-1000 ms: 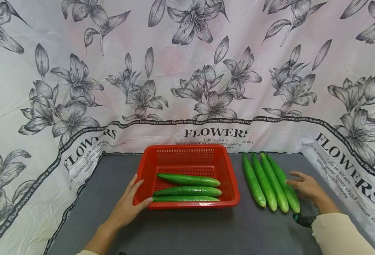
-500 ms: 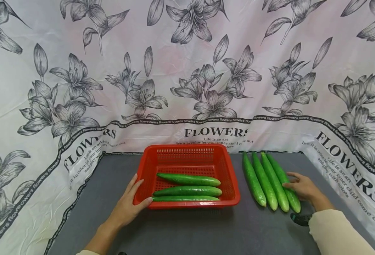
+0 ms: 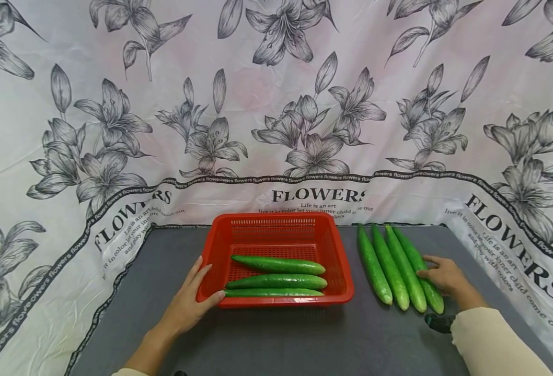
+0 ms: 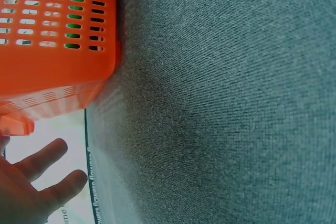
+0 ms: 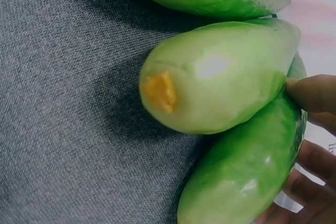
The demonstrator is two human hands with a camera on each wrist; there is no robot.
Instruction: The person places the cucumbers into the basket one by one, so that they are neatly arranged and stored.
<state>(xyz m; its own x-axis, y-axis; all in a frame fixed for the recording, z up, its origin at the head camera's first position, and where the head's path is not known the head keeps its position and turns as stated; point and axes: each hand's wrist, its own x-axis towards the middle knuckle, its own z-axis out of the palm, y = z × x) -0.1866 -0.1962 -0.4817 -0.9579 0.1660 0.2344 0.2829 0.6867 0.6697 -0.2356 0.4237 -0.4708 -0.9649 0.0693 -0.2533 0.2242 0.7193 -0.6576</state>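
Note:
At the right, my right hand [image 3: 448,278] grips the rightmost cucumber [image 3: 433,297] of a row on the table. Its thumb [image 5: 310,93] lies in the groove beside the neighbouring cucumber [image 5: 226,77], and the other fingers [image 5: 304,184] go round the far side. My left hand [image 3: 187,305] rests at the front left corner of a red plastic basket [image 3: 344,266]. The thumb touches the rim while the other fingers, spread and fairly straight, lie along the left side. Inside the basket are three cucumbers [image 3: 278,265], lying crosswise.
The grey table [image 3: 276,344] carries everything. Two more cucumbers [image 3: 374,266] lie left of the gripped pair, side by side with it. A white flower-printed cloth [image 3: 300,120] stands behind and at both sides of the table.
My right hand has moved left onto the rightmost cucumber, and its thumb and fingers now hold it. The left hand and the basket have stayed in place.

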